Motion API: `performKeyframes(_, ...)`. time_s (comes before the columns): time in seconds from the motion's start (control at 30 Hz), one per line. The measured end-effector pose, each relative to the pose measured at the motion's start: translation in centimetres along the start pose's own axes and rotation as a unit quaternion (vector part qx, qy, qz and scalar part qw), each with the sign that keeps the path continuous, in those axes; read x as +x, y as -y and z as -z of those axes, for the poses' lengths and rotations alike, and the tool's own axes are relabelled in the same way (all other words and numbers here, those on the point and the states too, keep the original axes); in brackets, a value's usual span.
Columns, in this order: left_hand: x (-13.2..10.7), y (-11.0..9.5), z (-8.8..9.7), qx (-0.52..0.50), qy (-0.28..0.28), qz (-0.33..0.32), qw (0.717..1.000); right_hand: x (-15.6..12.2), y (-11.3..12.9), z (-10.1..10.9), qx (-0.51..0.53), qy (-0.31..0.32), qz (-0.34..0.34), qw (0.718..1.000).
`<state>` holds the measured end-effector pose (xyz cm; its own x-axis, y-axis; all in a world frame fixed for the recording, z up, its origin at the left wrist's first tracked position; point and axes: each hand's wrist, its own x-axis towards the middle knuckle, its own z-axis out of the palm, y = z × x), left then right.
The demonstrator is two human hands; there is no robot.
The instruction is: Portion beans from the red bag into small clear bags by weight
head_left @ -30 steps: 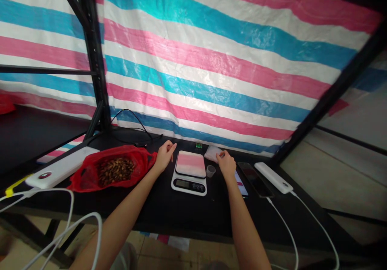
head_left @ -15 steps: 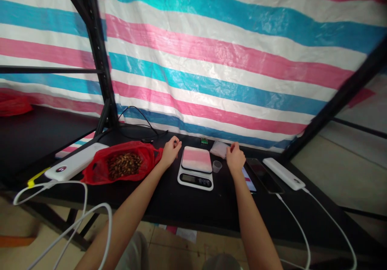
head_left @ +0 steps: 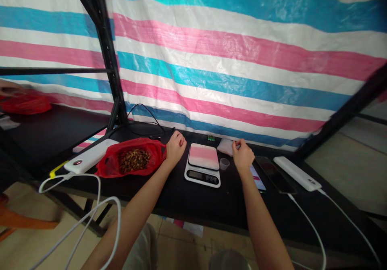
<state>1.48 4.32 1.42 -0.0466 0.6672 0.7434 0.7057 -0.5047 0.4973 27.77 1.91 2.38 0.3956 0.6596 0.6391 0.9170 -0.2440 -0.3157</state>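
Observation:
My left hand (head_left: 176,147) rests on the black table with its fingers curled into a loose fist, nothing visible in it. It lies between a red plastic bag (head_left: 104,161), open at the top over many small brown pieces (head_left: 135,160), and a white kitchen scale (head_left: 188,172) with a pink-and-white reflection on its plate. On the scale's other side my right hand (head_left: 242,154) has its fingers curled too, showing nothing held. Its fingertips are beside a packet of clear plastic bags (head_left: 225,147); whether they touch it I cannot tell. A small clear cup (head_left: 224,164) stands between scale and right hand.
Green batteries (head_left: 211,138) lie behind the scale. Two phones (head_left: 273,174) (head_left: 257,177) and a white power bank (head_left: 298,174) with a cable are at right. Another power bank (head_left: 90,156) with a looping cable is at left. Another person's hand (head_left: 10,88) is by a red bag (head_left: 27,102).
The view has swung slightly left, so everything sits further right. My left hand's fingers have curled in more. Another person's hand has come into view at the far left.

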Motion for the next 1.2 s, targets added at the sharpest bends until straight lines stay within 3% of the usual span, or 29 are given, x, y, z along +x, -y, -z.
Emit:
performKeyframes(0.17,0.5,0.5,0.0,0.007,-0.057,-0.027,0.998,-0.3,-1.5,1.6,0.131,0.01,0.087,0.987)
performKeyframes(0.3,0.7,1.1,-0.5,-0.01,-0.065,-0.025,0.998,-2.2,-2.4,2.4,0.236,0.147,0.145,0.95)
performKeyframes(0.37,0.7,1.3,-0.7,-0.021,-0.069,-0.024,0.997,-3.5,-2.4,2.5,0.234,0.172,0.171,0.942)
performKeyframes(0.5,0.7,1.3,-0.9,-0.032,-0.07,-0.027,0.997,-4.8,-2.1,2.3,0.17,0.136,0.201,0.955)
performKeyframes(0.67,0.8,1.1,-0.7,-0.04,-0.078,-0.025,0.996,-2.9,-1.9,1.9,-0.009,0.067,0.164,0.984)
performKeyframes(0.83,0.6,1.4,-0.6,-0.054,-0.105,-0.02,0.993,-0.3,-1.2,1.0,-0.13,0.161,0.189,0.96)
performKeyframes(0.97,0.5,1.9,-0.5,-0.066,-0.109,-0.018,0.992,0.0,-1.0,0.6,-0.156,0.199,0.14,0.957)
performKeyframes(1.1,0.5,1.8,-0.5,-0.081,-0.113,-0.003,0.99,-0.7,-1.4,1.0,-0.137,0.143,0.065,0.978)
performKeyframes(1.2,0.4,1.0,-0.5,-0.104,-0.109,0.007,0.989,-0.9,-0.9,1.9,-0.084,0.063,-0.019,0.994)
